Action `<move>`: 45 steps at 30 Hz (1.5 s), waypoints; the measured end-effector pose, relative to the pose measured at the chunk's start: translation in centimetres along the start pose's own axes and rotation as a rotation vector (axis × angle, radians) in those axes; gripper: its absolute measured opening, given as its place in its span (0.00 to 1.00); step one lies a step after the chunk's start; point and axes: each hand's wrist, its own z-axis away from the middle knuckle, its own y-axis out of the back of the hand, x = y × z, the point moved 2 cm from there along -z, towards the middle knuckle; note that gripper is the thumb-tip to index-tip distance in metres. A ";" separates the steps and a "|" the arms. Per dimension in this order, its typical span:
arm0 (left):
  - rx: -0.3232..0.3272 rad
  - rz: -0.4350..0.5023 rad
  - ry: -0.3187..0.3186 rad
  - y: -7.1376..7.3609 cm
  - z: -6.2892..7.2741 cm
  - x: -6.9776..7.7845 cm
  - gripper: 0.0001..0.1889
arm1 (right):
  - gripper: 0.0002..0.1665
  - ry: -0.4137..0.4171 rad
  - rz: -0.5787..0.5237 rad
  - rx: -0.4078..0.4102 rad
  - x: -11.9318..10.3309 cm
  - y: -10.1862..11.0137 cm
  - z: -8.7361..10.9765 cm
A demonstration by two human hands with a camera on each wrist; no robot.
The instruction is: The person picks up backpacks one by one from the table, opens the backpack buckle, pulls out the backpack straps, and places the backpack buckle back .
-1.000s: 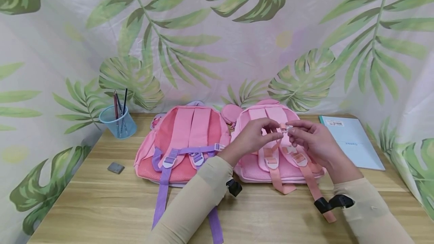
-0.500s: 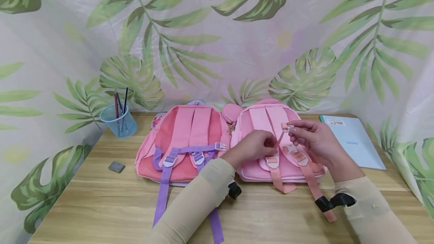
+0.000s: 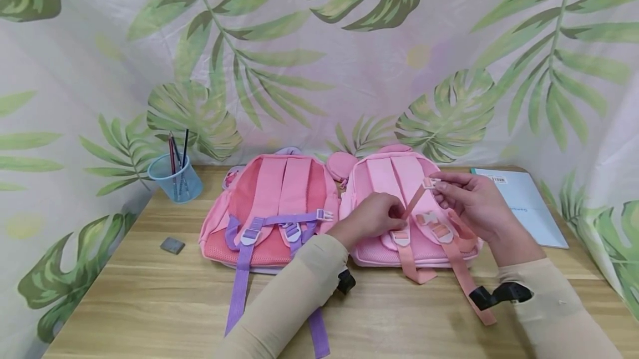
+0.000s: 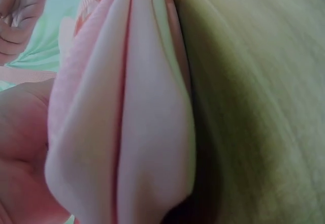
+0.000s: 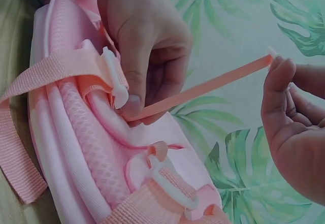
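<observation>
A light pink backpack lies on the table with its shoulder straps up. My left hand pinches a peach chest strap near its base, beside the white adjuster of the left shoulder strap. At the raised end of that strap, my right hand holds a small white buckle between thumb and fingers. The strap is pulled taut between both hands. A matching clip lies on the right shoulder strap. In the left wrist view, the bag's padded edge hides most of the left hand.
A second pink backpack with purple straps lies to the left. Farther left are a blue mesh cup of pencils and a grey eraser. A light blue notebook lies at right; a leafy cloth hangs behind.
My left hand has slid from the buckle down to the strap's base. The right hand has drawn the buckle slightly right and up, stretching the strap out.
</observation>
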 end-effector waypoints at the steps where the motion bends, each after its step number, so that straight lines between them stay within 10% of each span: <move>1: 0.002 0.000 -0.001 0.0 0.0 0.0 0.04 | 0.19 0.002 -0.006 0.001 -0.1 0.0 0.0; 30: 0.001 0.034 -0.017 -0.2 0.0 -0.5 0.07 | 0.23 0.068 0.015 -0.019 0.4 5.2 1.4; 45: -0.019 0.143 0.028 -0.5 0.1 -1.0 0.07 | 0.20 -0.147 0.245 0.059 1.9 9.6 2.9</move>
